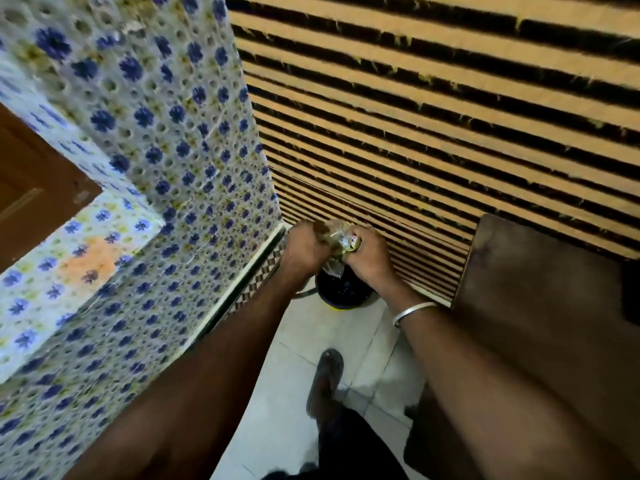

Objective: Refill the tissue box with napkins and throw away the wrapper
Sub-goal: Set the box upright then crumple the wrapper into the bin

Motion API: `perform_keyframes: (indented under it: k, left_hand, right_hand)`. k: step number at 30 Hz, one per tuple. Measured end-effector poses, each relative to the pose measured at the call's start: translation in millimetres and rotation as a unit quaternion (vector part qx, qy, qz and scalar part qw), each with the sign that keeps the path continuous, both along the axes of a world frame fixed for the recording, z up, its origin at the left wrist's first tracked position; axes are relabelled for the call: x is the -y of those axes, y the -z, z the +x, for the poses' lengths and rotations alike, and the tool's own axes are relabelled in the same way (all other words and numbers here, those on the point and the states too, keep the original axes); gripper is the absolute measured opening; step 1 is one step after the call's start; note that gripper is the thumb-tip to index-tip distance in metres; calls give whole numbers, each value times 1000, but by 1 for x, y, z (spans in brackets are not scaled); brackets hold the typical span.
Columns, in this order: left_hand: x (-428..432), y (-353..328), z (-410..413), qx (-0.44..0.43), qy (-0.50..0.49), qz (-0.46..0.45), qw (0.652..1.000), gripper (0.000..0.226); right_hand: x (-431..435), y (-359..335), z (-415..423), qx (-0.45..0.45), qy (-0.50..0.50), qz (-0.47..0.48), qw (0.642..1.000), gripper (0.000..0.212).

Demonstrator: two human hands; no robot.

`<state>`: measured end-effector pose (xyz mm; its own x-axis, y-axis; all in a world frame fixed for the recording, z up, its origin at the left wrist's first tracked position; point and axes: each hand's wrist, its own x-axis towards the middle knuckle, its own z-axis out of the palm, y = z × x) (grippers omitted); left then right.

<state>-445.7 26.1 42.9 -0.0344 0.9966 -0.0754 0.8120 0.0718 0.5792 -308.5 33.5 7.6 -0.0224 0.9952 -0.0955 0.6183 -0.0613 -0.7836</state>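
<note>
A crumpled clear plastic wrapper (341, 239) is squeezed between both hands, with a loose tail hanging down from them. My left hand (304, 247) grips its left side and my right hand (372, 258), with a silver bangle on the wrist, grips its right side. Directly below the hands stands a small dark bin (343, 292) with a yellow base, on the pale tiled floor. No tissue box or napkins are in view.
A wall of blue-flowered tiles (156, 168) rises at the left, a wood-slatted wall (433, 133) behind the bin. A dark brown table (540, 306) fills the right. My sandalled foot (325, 379) stands on the floor tiles.
</note>
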Motion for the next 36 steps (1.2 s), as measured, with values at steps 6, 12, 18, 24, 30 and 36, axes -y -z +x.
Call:
perform_keyframes:
  k: [6,12,18,24,30,36]
  left_hand:
    - [-73,57,-1,95,-3,-62,994,23]
    - [-120,155,1,151,-8,-133,980,24]
    - [-156,282,12,125,-20,-154,980,23]
    - [-179,438,14,112,-23,-172,978,12]
    - [-188,558,22,113,9,-195,974,14]
    - [-200,613,36,93,56,-248,963,35]
  right_hand:
    - [-67,57,2,-105,37,-126,986,35]
    - [-111,120,12,-372,187,-322,850,31]
    - [-135,232,6,-401,289,-314,811,66]
    - [-152,372,10,-404,324,-371,771,39]
    - [-171,484,12,-370,323,-439,753,41]
    - [-174,563,8,-354,290,-439,773,46]
